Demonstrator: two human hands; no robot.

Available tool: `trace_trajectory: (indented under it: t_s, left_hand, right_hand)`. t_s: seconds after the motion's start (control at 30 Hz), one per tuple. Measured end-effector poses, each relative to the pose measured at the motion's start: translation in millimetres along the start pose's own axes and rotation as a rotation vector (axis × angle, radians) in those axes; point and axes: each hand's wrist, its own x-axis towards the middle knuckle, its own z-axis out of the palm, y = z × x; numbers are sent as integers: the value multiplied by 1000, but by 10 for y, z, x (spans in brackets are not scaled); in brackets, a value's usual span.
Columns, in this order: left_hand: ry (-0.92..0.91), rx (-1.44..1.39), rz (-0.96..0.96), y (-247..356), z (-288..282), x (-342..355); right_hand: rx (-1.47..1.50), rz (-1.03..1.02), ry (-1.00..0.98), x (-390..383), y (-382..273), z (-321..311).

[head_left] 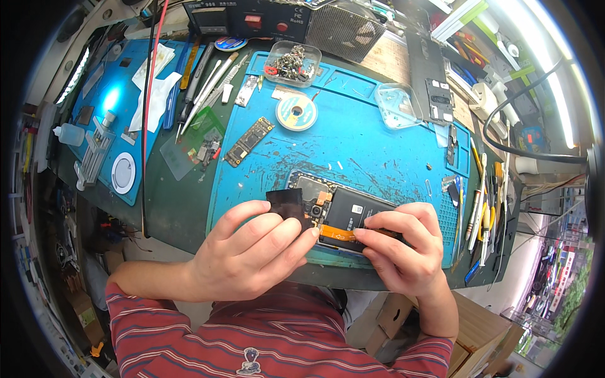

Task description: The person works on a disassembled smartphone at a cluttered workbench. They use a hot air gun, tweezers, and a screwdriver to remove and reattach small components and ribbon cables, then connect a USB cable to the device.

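Right: the opened phone (359,211) sits at the near edge of the large blue mat (372,151), in front of you, its dark battery and camera area facing up. An orange ribbon cable (337,234) runs along its near side. Your right hand (406,249) is nearly closed, fingertips pinching the cable's right end. Your left hand (255,252) is curled, fingers drawn together; one fingertip touches the cable's left end, others overlap a black film (287,200) above the phone's left part. You cannot tell from this view whether those fingers grip the film or only rest against it.

Farther out on the mat: a long circuit board (249,142) lying aslant, a round spool (296,112) up from the phone, and beyond it a clear box (317,60) filled with small metal parts. A clear shallow tray (398,106) lies at the far right; near it stretches a black phone frame (435,94).

Left of the mat: a translucent green sheet (198,133), small parts beside it, then slim hand tools (205,85). A second blue mat bears a metal clamp (94,154) and a white disc (123,173). Right of the large mat: a bunch of screwdrivers (484,211). Behind everything: a black bench unit (277,39) with a red switch.
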Motion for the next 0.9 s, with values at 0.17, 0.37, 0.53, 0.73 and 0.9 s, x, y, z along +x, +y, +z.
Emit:
trace_trajectory:
  t_s: [0.17,0.37,0.53,0.73,0.9]
  left_hand:
    - [11,22,12,-2,25,-7]
    - [40,43,20,-4,40,-6]
    - [41,48,19,2,43,-6]
    - [47,43,15,3,45,-2]
    - [42,47,18,1,41,-3]
  right_hand:
    - [-81,-109,-47,144,-111,135]
    - [-116,-136,-50,142,-93,214]
    - [-90,-110,-35,136,-104,232]
    - [-112,-146,-18,118,-74,254]
    - [-114,-143,-13,129,-76,260]
